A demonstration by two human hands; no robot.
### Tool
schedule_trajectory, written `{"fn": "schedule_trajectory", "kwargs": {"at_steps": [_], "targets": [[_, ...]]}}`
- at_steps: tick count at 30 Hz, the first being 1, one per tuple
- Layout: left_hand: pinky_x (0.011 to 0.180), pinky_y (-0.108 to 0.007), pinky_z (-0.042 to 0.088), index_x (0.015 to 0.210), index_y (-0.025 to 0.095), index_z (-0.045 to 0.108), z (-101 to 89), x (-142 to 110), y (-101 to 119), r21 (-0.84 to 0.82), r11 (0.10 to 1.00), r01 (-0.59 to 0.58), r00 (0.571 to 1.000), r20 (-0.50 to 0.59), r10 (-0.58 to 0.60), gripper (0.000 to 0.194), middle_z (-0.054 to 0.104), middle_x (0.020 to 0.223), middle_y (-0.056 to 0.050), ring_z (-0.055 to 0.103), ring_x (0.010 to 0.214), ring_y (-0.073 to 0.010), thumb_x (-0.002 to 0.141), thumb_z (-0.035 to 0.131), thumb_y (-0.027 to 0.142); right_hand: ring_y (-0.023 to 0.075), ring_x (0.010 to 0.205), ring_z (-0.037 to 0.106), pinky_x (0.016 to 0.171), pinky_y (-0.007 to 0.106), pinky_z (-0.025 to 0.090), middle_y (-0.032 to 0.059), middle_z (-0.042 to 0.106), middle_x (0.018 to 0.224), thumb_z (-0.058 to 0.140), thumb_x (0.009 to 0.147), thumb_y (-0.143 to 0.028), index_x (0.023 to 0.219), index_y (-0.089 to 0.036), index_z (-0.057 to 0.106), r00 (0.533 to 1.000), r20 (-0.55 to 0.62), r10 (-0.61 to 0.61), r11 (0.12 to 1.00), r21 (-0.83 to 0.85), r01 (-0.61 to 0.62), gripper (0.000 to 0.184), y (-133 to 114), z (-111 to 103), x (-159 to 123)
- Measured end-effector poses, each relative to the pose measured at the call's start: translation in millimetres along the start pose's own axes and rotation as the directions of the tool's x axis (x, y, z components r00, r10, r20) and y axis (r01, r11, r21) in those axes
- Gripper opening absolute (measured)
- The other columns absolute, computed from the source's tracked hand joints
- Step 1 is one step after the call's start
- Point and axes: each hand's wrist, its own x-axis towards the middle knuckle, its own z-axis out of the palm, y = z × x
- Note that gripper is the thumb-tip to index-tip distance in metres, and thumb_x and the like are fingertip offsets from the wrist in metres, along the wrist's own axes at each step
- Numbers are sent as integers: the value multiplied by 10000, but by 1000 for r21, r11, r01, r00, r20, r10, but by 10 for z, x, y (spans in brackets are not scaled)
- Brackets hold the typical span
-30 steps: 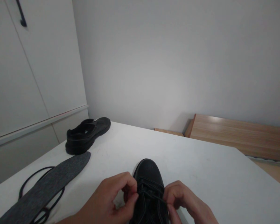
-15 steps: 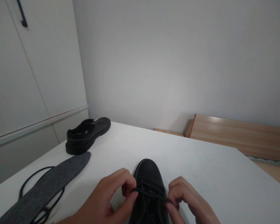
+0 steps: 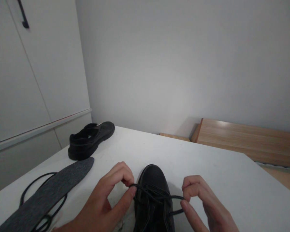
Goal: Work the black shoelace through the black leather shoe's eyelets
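A black leather shoe (image 3: 152,175) stands on the white table (image 3: 207,170), toe pointing away from me, at the bottom centre. My left hand (image 3: 106,199) pinches one end of its black shoelace (image 3: 157,195) at the shoe's left side. On the right side my right hand (image 3: 203,203) pinches the other end. The lace is stretched across the shoe between both hands.
A second black shoe (image 3: 90,140) lies at the table's far left corner. A grey insole (image 3: 50,190) and a loose black lace (image 3: 31,190) lie at the left. White cabinet doors stand left; wooden boards (image 3: 246,138) lie beyond the table at the right.
Both hands have moved apart, away from the shoe and a little upward, pulling the lace ends out sideways and drawing the lace taut across the shoe.
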Motion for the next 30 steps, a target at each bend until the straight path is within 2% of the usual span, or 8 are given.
{"fn": "schedule_trajectory", "kwargs": {"at_steps": [3, 5, 10, 16, 20, 22, 26, 30], "targets": [[754, -271, 476, 838, 223, 535, 11, 11, -6, 28, 1000, 3, 991, 133, -7, 130, 548, 840, 5, 575, 820, -185, 965, 538, 244, 187, 909, 669, 830, 260, 556, 28, 621, 983, 646, 889, -168, 954, -265, 613, 991, 132, -7, 1000, 15, 5, 121, 32, 34, 0], [778, -279, 480, 799, 219, 537, 22, 18, -19, 47, 999, -26, 984, 179, 17, 146, 552, 826, 2, 581, 832, -195, 944, 552, 236, 181, 919, 673, 831, 248, 553, 33, 625, 1007, 631, 891, -142, 945, -258, 609, 986, 164, -9, 1000, 31, 4, 129, 41, 57, -7], [735, -261, 457, 780, 222, 477, 8, 8, -39, -15, 1000, -9, 995, 101, 11, 228, 508, 800, 13, 561, 798, -175, 1008, 472, 226, 164, 927, 655, 832, 212, 535, 22, 608, 979, 539, 956, -142, 890, -260, 580, 1000, 8, -11, 999, 34, 11, 141, -4, 20, -14], [769, -271, 463, 829, 219, 540, 28, 6, -36, -4, 999, -34, 995, 97, 34, 145, 541, 827, 6, 575, 852, -192, 974, 537, 218, 157, 955, 672, 872, 187, 522, 13, 626, 1004, 613, 888, -91, 935, -275, 615, 997, 33, -68, 998, -11, 68, 189, -7, 67, -7], [732, -256, 440, 814, 217, 510, -1, 13, -33, 1, 1000, -31, 999, 39, 31, 205, 517, 806, 15, 554, 799, -167, 1013, 466, 196, 141, 945, 647, 855, 167, 509, -2, 610, 990, 567, 938, -121, 953, -286, 585, 992, -121, -32, 999, 13, 34, 167, -27, 37, 4], [758, -263, 444, 844, 218, 532, -19, 16, -33, -9, 1000, -14, 998, 57, 14, 181, 538, 835, 11, 565, 826, -170, 1016, 480, 206, 140, 944, 647, 856, 167, 514, -6, 608, 982, 574, 949, -151, 971, -291, 583, 994, -97, -45, 999, 4, 46, 142, -22, 12, 9], [822, -293, 456, 869, 222, 597, -2, 26, -52, 8, 999, -49, 994, 96, 48, 77, 593, 861, 7, 594, 873, -192, 944, 602, 204, 148, 1007, 676, 892, 174, 523, -5, 641, 1021, 646, 911, -160, 914, -288, 611, 995, 37, -90, 995, -50, 92, 132, 28, 26, 4], [875, -308, 445, 837, 235, 599, 18, 26, -77, 33, 997, -65, 998, 17, 65, 115, 607, 820, 25, 603, 833, -182, 941, 607, 186, 142, 986, 679, 876, 171, 531, -6, 644, 1004, 602, 941, -165, 920, -286, 607, 998, -4, -63, 997, -46, 63, 123, 42, 35, -1]]}}
